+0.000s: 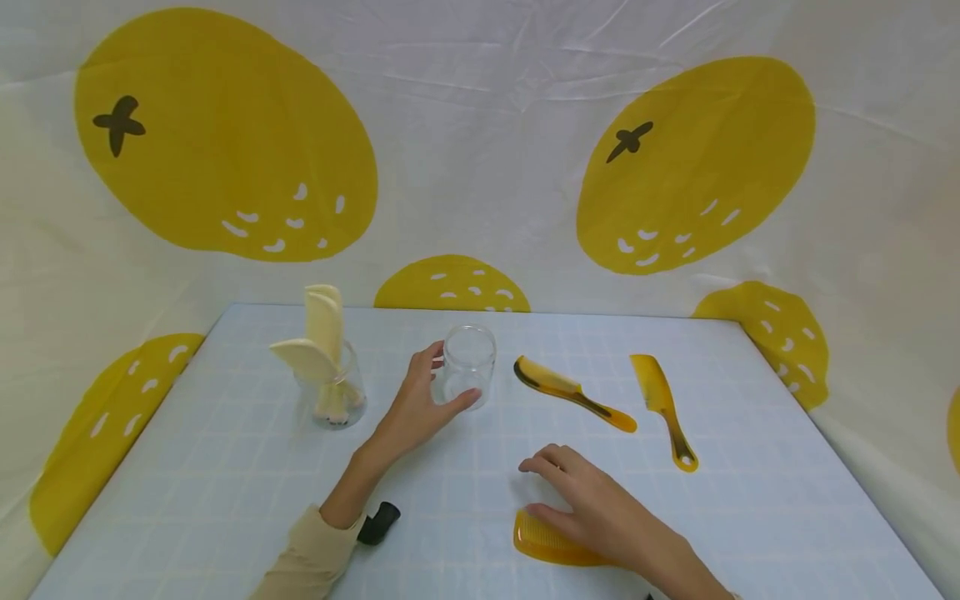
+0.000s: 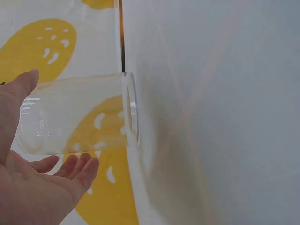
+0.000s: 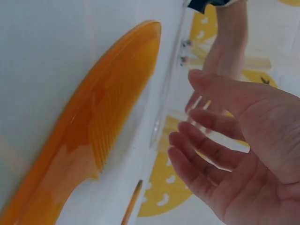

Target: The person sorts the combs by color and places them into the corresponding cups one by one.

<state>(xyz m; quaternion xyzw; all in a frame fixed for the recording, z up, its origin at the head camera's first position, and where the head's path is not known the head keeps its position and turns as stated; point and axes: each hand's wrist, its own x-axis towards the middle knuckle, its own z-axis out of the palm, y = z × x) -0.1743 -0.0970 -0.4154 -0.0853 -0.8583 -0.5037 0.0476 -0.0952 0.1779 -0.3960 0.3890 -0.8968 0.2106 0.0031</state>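
Left to right: clear glass jar, open-topped [image 1: 356,400], upright on the pale blue checked counter [image 1: 450,500], several cream-coloured, broad-headed pieces [image 1: 324,325] leaning in it, heads up. Next, left hand [image 1: 420,404], part-open, fingers and thumb spread about a second jar, clear glass and cylindrical [image 1: 471,362]; no firm grip shows, and contact cannot be told for sure. Key relation, as judged: this cylinder lies just right of the left palm, between thumb and fingers, long axis vertical, thumb on the near side; left hand is the nearer one, right hand well apart from it. Nothing seen inside the cylinder. Next, towards the person: translucent amber plastic comb [image 1: 551,546], flat on the counter, long axis roughly left-right, rounded head pointing left, teeth on the far side; right wrist view shows it narrowing to a handle, hidden by the hand in head view. Farther back: amber-and-dark handled comb [image 1: 577,396], slanting, head far left, handle towards near right. Right hand [image 1: 592,504] is above the near comb, fingers loosely bent, thumb apart, nothing held; right wrist view shows a gap between hand and comb. Rightmost: yellow-amber comb with a holed, darker handle [image 1: 663,408], long axis running away from the person, head far, handle pointing nearward and slightly right.
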